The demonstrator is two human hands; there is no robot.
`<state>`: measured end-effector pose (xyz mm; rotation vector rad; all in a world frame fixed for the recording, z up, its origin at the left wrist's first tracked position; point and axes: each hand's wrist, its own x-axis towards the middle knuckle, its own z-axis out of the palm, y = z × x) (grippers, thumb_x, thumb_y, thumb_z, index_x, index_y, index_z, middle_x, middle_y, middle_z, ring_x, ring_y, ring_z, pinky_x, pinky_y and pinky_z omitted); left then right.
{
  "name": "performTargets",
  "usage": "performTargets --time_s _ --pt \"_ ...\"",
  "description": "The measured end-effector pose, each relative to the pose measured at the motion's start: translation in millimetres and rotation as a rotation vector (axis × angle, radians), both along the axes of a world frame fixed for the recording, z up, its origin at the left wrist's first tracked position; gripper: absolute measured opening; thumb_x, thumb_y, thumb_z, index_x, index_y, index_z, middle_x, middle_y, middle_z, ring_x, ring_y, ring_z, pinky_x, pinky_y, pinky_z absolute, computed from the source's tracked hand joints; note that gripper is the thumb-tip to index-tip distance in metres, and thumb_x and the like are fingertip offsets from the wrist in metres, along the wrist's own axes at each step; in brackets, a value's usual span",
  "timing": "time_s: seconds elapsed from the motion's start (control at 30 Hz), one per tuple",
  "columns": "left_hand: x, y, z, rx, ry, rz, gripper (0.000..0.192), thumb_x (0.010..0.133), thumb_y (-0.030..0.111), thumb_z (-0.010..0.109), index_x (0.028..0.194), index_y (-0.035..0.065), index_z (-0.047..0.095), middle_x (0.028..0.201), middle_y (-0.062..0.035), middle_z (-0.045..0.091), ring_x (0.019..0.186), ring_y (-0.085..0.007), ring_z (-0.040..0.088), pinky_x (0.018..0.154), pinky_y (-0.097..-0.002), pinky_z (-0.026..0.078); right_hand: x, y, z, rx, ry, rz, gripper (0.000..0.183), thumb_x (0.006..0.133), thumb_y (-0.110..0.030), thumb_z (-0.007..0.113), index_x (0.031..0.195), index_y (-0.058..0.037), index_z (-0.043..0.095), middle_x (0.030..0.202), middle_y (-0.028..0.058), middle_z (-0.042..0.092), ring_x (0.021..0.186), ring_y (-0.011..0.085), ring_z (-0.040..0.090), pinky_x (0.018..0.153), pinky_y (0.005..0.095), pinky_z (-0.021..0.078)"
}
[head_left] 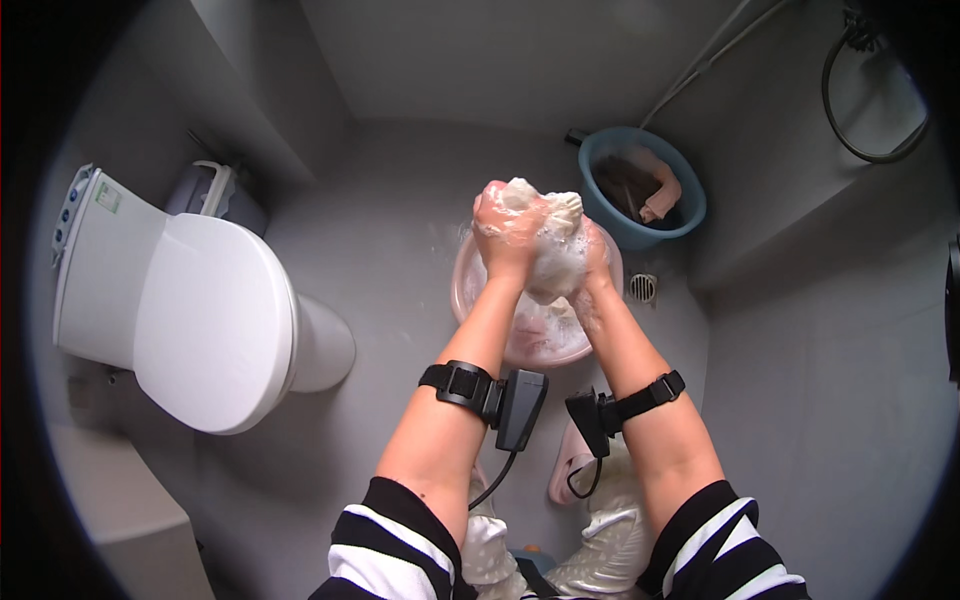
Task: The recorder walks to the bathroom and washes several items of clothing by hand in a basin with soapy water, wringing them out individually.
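A wet white cloth (559, 255), covered in suds, is bunched between my two hands above a pink basin (459, 289). My left hand (510, 225) is closed around the upper left part of the cloth, and foam coats its fingers. At the right side of the bundle, my right hand (596, 251) grips it, its fingers partly hidden by cloth and foam. Soapy water with pinkish fabric (531, 334) shows in the basin below my wrists.
A blue basin (697, 206) holding dark and pink fabric stands at the upper right, near a round floor drain (643, 288). The white toilet (217, 322) is at the left, with a bin (217, 191) behind it. A hose (829, 105) hangs at the upper right.
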<state>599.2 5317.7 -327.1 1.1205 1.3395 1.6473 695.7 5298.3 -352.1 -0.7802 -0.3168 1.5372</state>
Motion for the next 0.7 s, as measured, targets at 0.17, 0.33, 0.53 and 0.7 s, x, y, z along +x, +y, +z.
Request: performTargets --time_s 0.17,0.33,0.53,0.7 --pt "13.5 -9.0 14.0 0.082 0.376 0.036 0.03 0.057 0.02 0.067 0.079 0.0063 0.052 0.082 -0.0139 0.051 0.074 -0.0346 0.054 0.067 -0.0414 0.044 14.0 3.6 -3.6 -0.02 0.08 0.107 0.029 0.085 -0.028 0.044 0.097 -0.0046 0.055 0.092 0.0078 0.059 0.083 0.0197 0.058 0.075 0.0317 0.0469" --pt "-3.6 7.7 -18.0 -0.177 -0.172 0.21 0.034 0.066 0.016 0.066 0.092 0.002 0.05 0.089 -0.01 0.056 0.079 -0.0263 0.056 0.068 -0.0385 0.047 1.1 -4.2 31.8 -0.202 -0.145 0.123 0.053 0.083 -0.049 0.045 0.107 -0.0026 0.05 0.102 0.0107 0.056 0.095 0.0217 0.055 0.084 0.0342 0.0441" --pt "-29.0 20.2 -32.5 -0.464 -1.427 -0.122 0.037 0.08 0.011 0.05 0.115 -0.0001 0.042 0.106 -0.0174 0.052 0.095 -0.0268 0.055 0.08 -0.0395 0.048 21.5 -8.5 17.0 0.318 -0.165 0.274 0.076 0.077 -0.05 0.052 0.131 -0.006 0.022 0.133 0.0102 0.03 0.123 0.0202 0.029 0.099 0.0358 0.0281" --pt "-6.5 20.6 -17.3 -0.437 -0.998 0.126 0.033 0.081 0.017 0.051 0.108 -0.0006 0.046 0.105 -0.0131 0.053 0.089 -0.0242 0.056 0.076 -0.0372 0.048 -3.9 -9.6 27.3 0.338 -0.297 0.153 0.088 0.066 -0.036 0.072 0.133 -0.0129 0.021 0.127 0.0088 0.033 0.12 0.0195 0.03 0.098 0.0323 0.0257"
